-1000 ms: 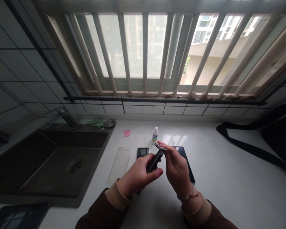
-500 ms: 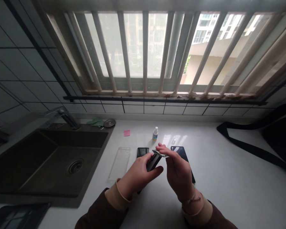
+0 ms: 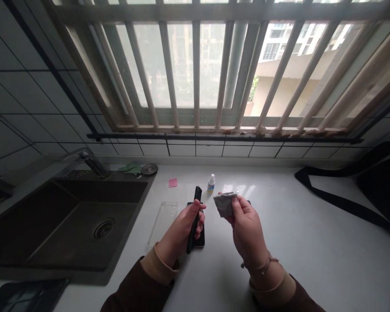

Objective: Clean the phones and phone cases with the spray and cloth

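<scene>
My left hand (image 3: 181, 227) grips a dark phone (image 3: 194, 223) on edge, thumb on one side and fingers round the other. Between thumb and fingers, my right hand (image 3: 247, 221) pinches a folded grey cloth (image 3: 225, 203), apart from the phone. Behind the left hand another phone (image 3: 199, 242) lies on the white counter, partly covered. A second dark phone lies behind my right hand, almost wholly hidden. The clear phone case (image 3: 160, 220) rests left of my left hand. Beyond both hands stands a small white-capped spray bottle (image 3: 211, 184).
At the left is a dark sink (image 3: 68, 216) with a faucet (image 3: 95, 164); a green cloth (image 3: 131, 168) and metal drain strainer (image 3: 149, 169) sit behind it. A pink sticky note (image 3: 173, 183) lies on the counter (image 3: 312, 242). The black strap (image 3: 338, 208) of a bag stretches in from the right.
My hands have come apart. The cloth has left the phone and moved right in my right hand, while the phone in my left hand has turned upright on its edge.
</scene>
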Demonstrator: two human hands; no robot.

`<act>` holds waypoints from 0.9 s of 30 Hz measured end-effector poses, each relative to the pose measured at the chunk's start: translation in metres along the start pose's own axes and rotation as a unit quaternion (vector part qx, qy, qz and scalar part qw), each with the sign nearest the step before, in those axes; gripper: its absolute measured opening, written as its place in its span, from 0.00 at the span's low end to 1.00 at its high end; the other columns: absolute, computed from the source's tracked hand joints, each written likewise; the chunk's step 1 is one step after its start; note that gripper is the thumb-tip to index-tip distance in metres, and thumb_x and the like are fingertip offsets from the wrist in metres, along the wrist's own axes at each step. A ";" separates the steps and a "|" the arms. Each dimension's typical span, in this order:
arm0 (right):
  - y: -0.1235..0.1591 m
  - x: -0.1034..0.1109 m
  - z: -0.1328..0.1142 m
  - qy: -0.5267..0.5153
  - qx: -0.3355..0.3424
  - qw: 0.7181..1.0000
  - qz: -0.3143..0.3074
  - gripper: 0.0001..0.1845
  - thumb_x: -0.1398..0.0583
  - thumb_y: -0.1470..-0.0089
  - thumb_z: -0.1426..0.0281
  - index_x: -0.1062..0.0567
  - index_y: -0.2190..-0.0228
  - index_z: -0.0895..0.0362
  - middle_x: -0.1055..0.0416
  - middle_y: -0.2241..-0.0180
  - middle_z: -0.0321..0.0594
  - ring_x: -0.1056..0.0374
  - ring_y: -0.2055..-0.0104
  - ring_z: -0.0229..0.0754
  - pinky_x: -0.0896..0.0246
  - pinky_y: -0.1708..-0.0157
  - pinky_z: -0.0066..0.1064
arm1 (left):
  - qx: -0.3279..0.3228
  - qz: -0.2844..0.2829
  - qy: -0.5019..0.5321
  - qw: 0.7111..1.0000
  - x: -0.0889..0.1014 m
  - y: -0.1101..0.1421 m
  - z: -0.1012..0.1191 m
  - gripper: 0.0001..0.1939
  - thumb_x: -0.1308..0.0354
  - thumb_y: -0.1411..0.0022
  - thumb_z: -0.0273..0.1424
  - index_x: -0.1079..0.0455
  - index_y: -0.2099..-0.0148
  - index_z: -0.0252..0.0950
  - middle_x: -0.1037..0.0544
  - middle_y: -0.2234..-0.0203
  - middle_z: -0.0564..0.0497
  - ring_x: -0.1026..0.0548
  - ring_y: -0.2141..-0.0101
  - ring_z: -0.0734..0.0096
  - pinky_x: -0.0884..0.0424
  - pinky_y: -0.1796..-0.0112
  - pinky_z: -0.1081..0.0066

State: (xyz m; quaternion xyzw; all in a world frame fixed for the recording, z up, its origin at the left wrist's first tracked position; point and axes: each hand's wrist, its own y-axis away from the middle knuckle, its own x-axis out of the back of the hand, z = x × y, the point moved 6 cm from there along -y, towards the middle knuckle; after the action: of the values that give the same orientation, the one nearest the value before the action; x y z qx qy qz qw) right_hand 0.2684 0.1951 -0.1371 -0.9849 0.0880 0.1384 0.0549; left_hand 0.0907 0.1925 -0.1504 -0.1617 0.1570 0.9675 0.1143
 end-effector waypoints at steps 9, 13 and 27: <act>-0.015 0.006 0.023 -0.103 -0.105 0.989 0.027 0.19 0.30 0.43 0.56 0.19 0.56 0.55 0.17 0.56 0.46 0.19 0.55 0.48 0.21 0.55 0.40 | 0.041 -0.055 0.004 0.998 -0.016 0.007 0.001 0.29 0.32 0.39 0.53 0.29 0.48 0.36 0.26 0.67 0.53 0.28 0.73 0.75 0.32 0.72 0.75; -0.012 0.002 0.011 -0.042 -0.042 0.998 -0.024 0.20 0.34 0.37 0.54 0.19 0.52 0.54 0.18 0.53 0.46 0.20 0.53 0.50 0.22 0.50 0.44 | 0.025 -0.089 -0.055 0.994 -0.017 0.004 -0.004 0.29 0.28 0.41 0.49 0.27 0.47 0.34 0.20 0.59 0.46 0.23 0.61 0.66 0.29 0.60 0.70; 0.010 -0.015 -0.025 0.208 0.211 0.952 -0.082 0.17 0.43 0.28 0.67 0.21 0.43 0.47 0.25 0.39 0.42 0.29 0.35 0.51 0.37 0.31 0.51 | 0.003 -0.044 -0.016 0.999 -0.011 0.002 0.000 0.26 0.29 0.40 0.48 0.23 0.50 0.33 0.18 0.61 0.47 0.23 0.64 0.67 0.29 0.62 0.70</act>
State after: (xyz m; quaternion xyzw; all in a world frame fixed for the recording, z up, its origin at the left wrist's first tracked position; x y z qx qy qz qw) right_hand 0.2590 0.1839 -0.1098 -0.9616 0.0438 -0.0963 0.2532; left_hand 0.0998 0.1886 -0.1456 -0.1520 0.1511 0.9636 0.1598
